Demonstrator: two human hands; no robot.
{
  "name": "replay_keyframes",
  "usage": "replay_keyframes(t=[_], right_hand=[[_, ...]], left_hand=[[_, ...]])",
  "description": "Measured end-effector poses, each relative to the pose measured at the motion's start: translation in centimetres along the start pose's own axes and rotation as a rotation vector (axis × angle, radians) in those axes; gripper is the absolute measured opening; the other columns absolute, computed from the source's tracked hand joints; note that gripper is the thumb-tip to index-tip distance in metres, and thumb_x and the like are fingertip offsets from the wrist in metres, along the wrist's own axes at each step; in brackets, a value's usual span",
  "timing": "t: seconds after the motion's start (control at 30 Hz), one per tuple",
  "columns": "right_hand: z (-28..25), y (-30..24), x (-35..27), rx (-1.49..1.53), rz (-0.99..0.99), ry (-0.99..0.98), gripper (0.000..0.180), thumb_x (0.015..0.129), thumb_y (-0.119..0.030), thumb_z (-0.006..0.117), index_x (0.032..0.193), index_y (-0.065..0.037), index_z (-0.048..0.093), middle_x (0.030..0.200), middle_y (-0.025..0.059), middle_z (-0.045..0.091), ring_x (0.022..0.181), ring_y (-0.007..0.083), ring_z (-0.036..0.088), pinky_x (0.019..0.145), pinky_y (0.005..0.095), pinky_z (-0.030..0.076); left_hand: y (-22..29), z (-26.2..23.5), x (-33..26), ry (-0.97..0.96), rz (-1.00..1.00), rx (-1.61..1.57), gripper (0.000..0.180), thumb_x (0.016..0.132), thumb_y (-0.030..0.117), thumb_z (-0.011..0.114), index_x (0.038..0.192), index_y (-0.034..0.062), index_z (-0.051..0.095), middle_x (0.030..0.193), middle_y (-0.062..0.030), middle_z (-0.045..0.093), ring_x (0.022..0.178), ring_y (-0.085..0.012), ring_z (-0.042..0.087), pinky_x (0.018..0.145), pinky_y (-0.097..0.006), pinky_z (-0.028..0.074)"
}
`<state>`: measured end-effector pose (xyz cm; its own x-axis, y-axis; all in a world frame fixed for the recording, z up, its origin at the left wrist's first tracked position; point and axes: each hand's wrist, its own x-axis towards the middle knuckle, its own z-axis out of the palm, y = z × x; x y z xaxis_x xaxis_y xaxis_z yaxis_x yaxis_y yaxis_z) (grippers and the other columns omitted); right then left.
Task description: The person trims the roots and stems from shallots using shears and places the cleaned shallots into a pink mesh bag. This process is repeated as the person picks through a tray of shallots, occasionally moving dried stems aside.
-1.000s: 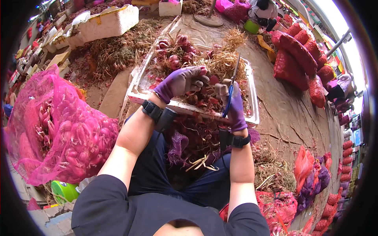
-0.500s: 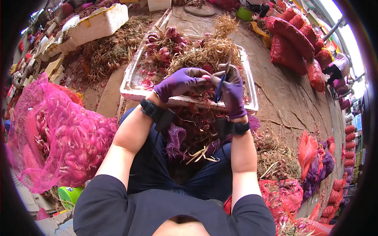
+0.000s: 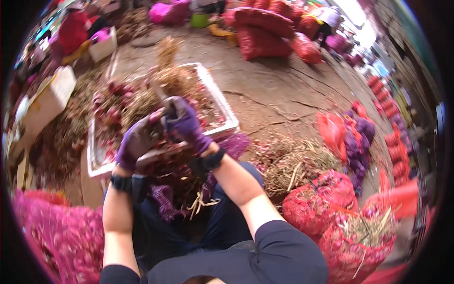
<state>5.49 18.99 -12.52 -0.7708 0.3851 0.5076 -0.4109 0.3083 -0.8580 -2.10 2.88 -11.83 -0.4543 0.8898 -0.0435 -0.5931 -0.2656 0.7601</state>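
Note:
My left hand (image 3: 136, 143), in a purple glove, is closed on a small pink shallot (image 3: 155, 116) over the near side of a white foam tray (image 3: 220, 97). Close beside it, my right hand (image 3: 187, 124), gloved alike, grips a pair of scissors whose metal blades (image 3: 158, 91) point up past the fingers; their handle is mostly hidden and blurred. Inside the tray lie a heap of dry stalks (image 3: 177, 79) and several reddish shallots (image 3: 113, 113). Below my hands, purple netting (image 3: 163, 201) hangs between my knees.
A pink mesh sack (image 3: 66, 236) of shallots stands at the lower left. Dry stalks (image 3: 295, 158) are piled right of my knee, near red net sacks (image 3: 321, 199). A white foam box (image 3: 49, 106) is at far left; large red sacks (image 3: 265, 40) and a person (image 3: 328, 21) are beyond.
The view has swung to the right, so the tray and both hands appear farther left. Both hands remain closed near each other above the tray, holding the shallot and scissors.

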Motion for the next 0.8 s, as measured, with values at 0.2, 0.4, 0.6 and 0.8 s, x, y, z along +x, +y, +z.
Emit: replay_keyframes(t=[0.2,0.4,0.6,0.8], right_hand=[[-1.2,2.3,0.0,0.177,0.055,0.03,0.03,0.077,-0.002,0.068,0.103,-0.007,0.054,0.08,-0.0021,0.051,0.072,0.005,0.046,0.062,0.0233,0.045],[-1.4,-0.8,-0.1,0.135,0.204,0.15,0.027,0.078,-0.003,0.069,0.101,-0.006,0.054,0.078,-0.0038,0.054,0.069,0.0044,0.049,0.061,0.0209,0.045],[-1.1,0.9,0.0,0.315,0.29,0.107,0.036,0.078,-0.011,0.074,0.106,-0.003,0.052,0.085,0.0012,0.062,0.073,0.0076,0.057,0.064,0.0215,0.047],[-2.1,0.2,-0.2,0.385,0.461,0.116,0.029,0.075,-0.008,0.073,0.097,-0.005,0.055,0.077,-0.0023,0.055,0.07,0.0078,0.055,0.063,0.0225,0.046]], left_hand=[[-1.3,-0.2,1.9,-0.135,-0.017,0.227,0.031,0.101,0.027,0.041,0.122,0.0099,0.057,0.1,0.0054,0.062,0.084,-0.0052,0.056,0.066,-0.02,0.044],[-0.7,1.7,1.3,0.177,0.026,0.284,0.022,0.095,0.022,0.057,0.113,0.0079,0.06,0.082,0.0041,0.06,0.064,-0.0031,0.05,0.057,-0.019,0.042],[-1.6,1.3,2.0,0.202,0.23,0.583,0.027,0.095,0.012,0.056,0.12,0.0037,0.056,0.091,0.0028,0.062,0.069,-0.0023,0.052,0.057,-0.017,0.042],[-2.3,1.3,1.8,0.175,0.378,0.631,0.034,0.094,0.0,0.053,0.128,0.003,0.053,0.111,-0.0019,0.062,0.092,-0.0059,0.059,0.075,-0.018,0.048]])
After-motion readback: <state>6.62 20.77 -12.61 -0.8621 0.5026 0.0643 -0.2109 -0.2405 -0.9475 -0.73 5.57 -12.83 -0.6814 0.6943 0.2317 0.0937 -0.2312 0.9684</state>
